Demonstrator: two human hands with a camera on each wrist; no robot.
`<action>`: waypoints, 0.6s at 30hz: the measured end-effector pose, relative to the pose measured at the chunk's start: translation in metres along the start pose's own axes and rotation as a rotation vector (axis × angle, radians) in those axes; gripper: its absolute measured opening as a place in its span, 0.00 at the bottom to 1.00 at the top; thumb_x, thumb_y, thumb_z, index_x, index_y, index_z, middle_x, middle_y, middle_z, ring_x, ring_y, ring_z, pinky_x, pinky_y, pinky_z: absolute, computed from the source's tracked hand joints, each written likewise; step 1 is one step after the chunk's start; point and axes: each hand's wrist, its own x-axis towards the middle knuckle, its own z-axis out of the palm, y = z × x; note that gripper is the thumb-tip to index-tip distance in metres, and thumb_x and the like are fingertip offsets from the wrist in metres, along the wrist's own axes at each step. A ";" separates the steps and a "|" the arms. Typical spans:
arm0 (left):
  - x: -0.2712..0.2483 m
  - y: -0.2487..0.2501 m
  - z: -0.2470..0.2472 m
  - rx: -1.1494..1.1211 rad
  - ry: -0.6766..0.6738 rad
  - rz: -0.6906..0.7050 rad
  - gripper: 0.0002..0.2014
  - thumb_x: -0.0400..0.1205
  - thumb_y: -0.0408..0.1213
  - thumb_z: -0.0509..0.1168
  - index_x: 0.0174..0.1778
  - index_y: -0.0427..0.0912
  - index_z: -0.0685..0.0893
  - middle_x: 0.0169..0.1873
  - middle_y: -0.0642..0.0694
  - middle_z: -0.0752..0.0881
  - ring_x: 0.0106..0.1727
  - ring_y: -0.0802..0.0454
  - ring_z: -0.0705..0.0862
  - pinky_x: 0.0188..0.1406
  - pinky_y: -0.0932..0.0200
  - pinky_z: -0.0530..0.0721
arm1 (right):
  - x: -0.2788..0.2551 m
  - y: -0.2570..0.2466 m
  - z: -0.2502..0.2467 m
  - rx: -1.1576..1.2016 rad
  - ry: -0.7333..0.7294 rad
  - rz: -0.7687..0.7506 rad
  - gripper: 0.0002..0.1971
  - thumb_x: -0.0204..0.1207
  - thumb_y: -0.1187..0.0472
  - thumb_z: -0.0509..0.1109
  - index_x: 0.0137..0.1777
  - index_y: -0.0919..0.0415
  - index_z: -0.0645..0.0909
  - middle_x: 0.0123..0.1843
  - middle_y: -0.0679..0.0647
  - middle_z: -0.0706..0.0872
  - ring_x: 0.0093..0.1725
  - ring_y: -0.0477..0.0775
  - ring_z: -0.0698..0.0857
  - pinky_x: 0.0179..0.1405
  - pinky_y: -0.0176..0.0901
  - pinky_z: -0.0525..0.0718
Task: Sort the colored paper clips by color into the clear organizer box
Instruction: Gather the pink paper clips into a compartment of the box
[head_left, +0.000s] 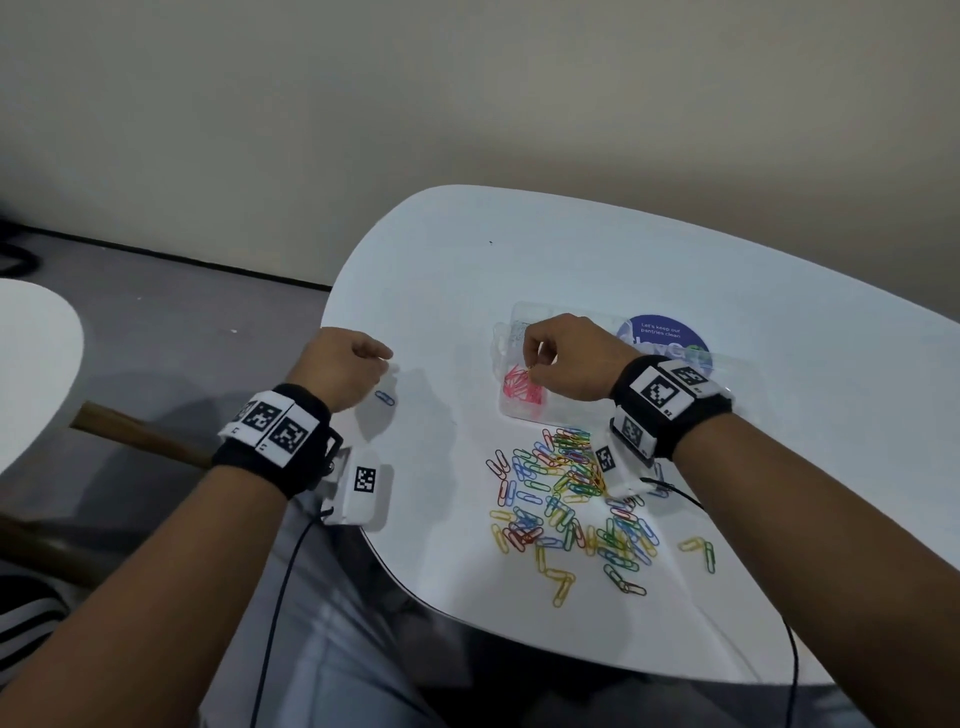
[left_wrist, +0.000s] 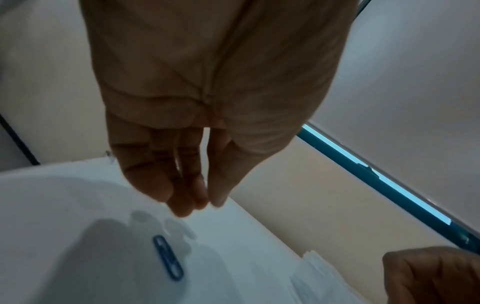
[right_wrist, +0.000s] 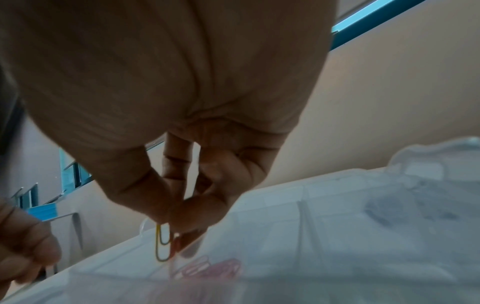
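A clear organizer box (head_left: 519, 318) lies on the white table (head_left: 571, 260), with pink clips (head_left: 522, 391) in its near-left compartment. My right hand (head_left: 535, 366) hovers over that compartment and pinches a yellow paper clip (right_wrist: 162, 243) between thumb and forefinger; a reddish clip (right_wrist: 176, 246) shows beside it. Pink clips (right_wrist: 215, 267) lie just below in the box (right_wrist: 337, 205). My left hand (head_left: 387, 358) hangs to the left of the box, its fingers (left_wrist: 182, 205) loosely bunched and holding nothing. A single blue clip (left_wrist: 167, 257) lies on the table under it.
A loose pile of mixed coloured clips (head_left: 571, 499) spreads over the table's near part, with a few strays (head_left: 701, 551) to the right. A round blue sticker (head_left: 667, 338) shows behind the box. The table's left edge (head_left: 332, 322) runs close to my left hand.
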 end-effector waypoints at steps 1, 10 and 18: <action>-0.001 0.000 0.001 0.072 -0.028 -0.012 0.07 0.78 0.32 0.71 0.40 0.50 0.88 0.42 0.48 0.88 0.48 0.49 0.85 0.54 0.55 0.83 | 0.000 0.000 0.000 0.017 0.005 -0.007 0.04 0.71 0.65 0.69 0.39 0.56 0.83 0.41 0.50 0.87 0.44 0.52 0.85 0.43 0.43 0.82; -0.013 0.012 0.025 0.487 -0.112 0.077 0.03 0.75 0.31 0.73 0.40 0.39 0.92 0.40 0.46 0.89 0.46 0.49 0.85 0.45 0.59 0.83 | -0.011 0.014 -0.011 0.404 0.179 0.062 0.02 0.74 0.72 0.70 0.41 0.71 0.83 0.42 0.61 0.91 0.26 0.42 0.83 0.25 0.30 0.79; -0.021 0.011 0.030 0.624 -0.098 0.142 0.07 0.77 0.37 0.66 0.39 0.42 0.88 0.40 0.44 0.89 0.46 0.42 0.87 0.46 0.52 0.87 | -0.041 0.034 -0.016 0.571 0.349 0.153 0.07 0.72 0.75 0.68 0.37 0.66 0.82 0.36 0.57 0.92 0.26 0.47 0.80 0.32 0.42 0.78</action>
